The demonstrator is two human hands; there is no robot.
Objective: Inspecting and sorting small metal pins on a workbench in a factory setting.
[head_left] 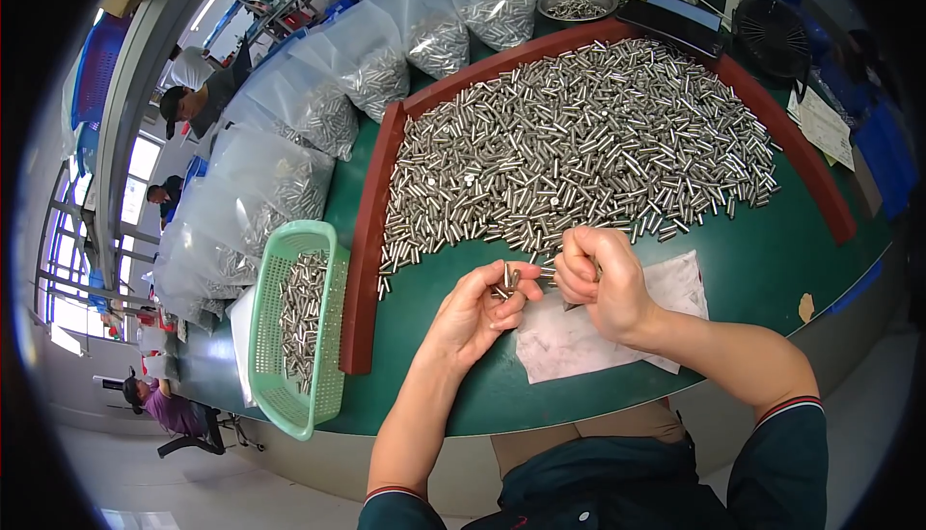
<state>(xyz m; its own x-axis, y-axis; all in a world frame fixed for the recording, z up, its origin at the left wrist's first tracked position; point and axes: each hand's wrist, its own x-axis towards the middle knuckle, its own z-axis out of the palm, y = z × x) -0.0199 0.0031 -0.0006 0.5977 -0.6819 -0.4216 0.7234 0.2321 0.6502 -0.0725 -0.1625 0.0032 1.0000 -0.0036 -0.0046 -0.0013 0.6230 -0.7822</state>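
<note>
A large heap of small silver metal pins [579, 144] lies on the green table [434, 356], fenced by a dark red frame [368, 241]. My left hand [477, 313] is cupped at the heap's near edge and holds a few pins between thumb and fingers. My right hand [603, 279] is curled just to its right, fingers pinched on a pin or two, with a dark pointed tip showing below the fist. Both hands hover above a white cloth [588, 337].
A green plastic basket [299, 327] with several pins stands at the left table edge. Clear bags of pins [318, 96] line the far left side. A metal bowl [576, 1], a dark scale [675, 24] and a black fan [772, 38] stand behind. Other people sit at left.
</note>
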